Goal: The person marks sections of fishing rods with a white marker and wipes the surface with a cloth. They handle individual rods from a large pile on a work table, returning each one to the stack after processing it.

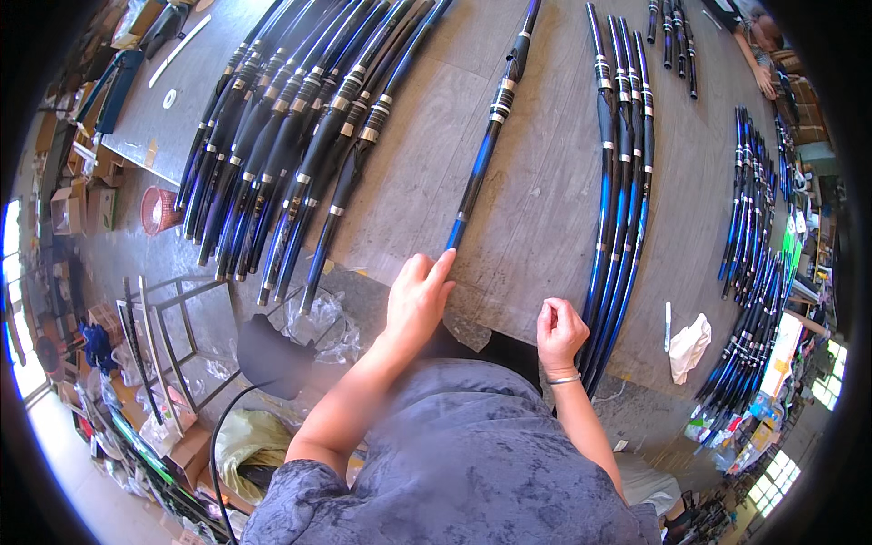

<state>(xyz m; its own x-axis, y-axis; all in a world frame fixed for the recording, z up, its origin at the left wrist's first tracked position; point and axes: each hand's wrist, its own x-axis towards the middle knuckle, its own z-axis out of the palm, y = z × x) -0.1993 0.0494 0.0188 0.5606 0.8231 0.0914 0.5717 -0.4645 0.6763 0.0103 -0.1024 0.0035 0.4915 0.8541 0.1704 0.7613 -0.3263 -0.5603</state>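
Note:
A single blue and black fishing rod (483, 159) lies lengthwise on the table in front of me. My left hand (420, 295) is closed at its near end, the fingertips pressed against the butt. To the right, my right hand (560, 331) hovers by the table's near edge with fingers curled together; whatever they may hold is hidden. It is beside a small group of similar rods (618, 173) but apart from them. A large bundle of rods (300, 118) fills the left part of the table, several butts jutting past its edge.
A white cloth (690, 348) and a thin white stick (668, 325) lie on the right. More rods (749, 263) are piled at the far right, near another person's hand (765, 84). On the floor at left stand a pink basket (160, 210) and a metal frame (182, 327).

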